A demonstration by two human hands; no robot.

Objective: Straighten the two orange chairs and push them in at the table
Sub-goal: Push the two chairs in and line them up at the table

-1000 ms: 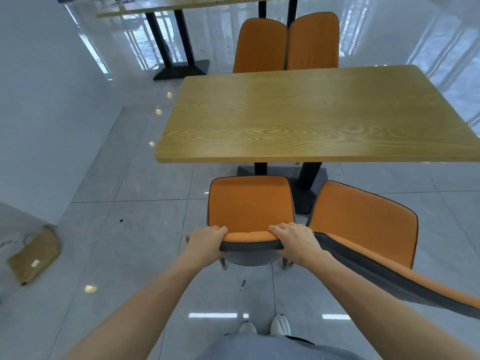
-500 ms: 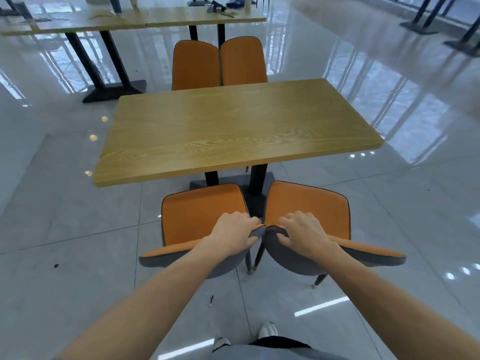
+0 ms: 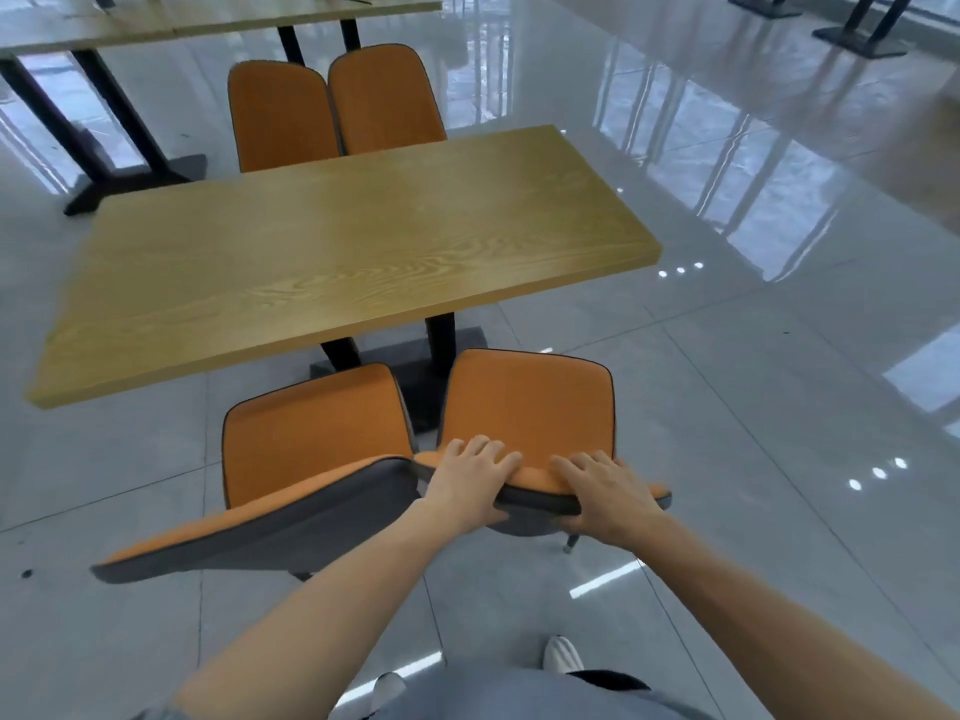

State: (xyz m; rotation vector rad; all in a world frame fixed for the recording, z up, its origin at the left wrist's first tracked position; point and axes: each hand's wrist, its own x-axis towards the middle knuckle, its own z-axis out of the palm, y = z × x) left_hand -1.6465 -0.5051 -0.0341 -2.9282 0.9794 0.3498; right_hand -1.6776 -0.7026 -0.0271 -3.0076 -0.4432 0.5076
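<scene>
Two orange chairs with grey backs stand side by side on the near side of the wooden table [image 3: 332, 257]. The left chair [image 3: 311, 444] faces the table, its backrest top running toward the lower left. The right chair [image 3: 530, 407] stands just right of it, seat toward the table's black base. Both my hands grip the top edge of the right chair's backrest: my left hand [image 3: 467, 478] at its left end, my right hand [image 3: 605, 496] at its right end. Both seats lie in front of the table edge, not under it.
Two more orange chairs [image 3: 332, 111] sit pushed in at the table's far side. Another wooden table [image 3: 156, 18] with black legs stands behind them. The black table base [image 3: 405, 366] lies between the near chairs. Glossy tiled floor spreads to the right.
My hands left the left chair's backrest; my left hand crossed from the left chair onto the right chair. Both now hold the right chair, and my view has shifted right.
</scene>
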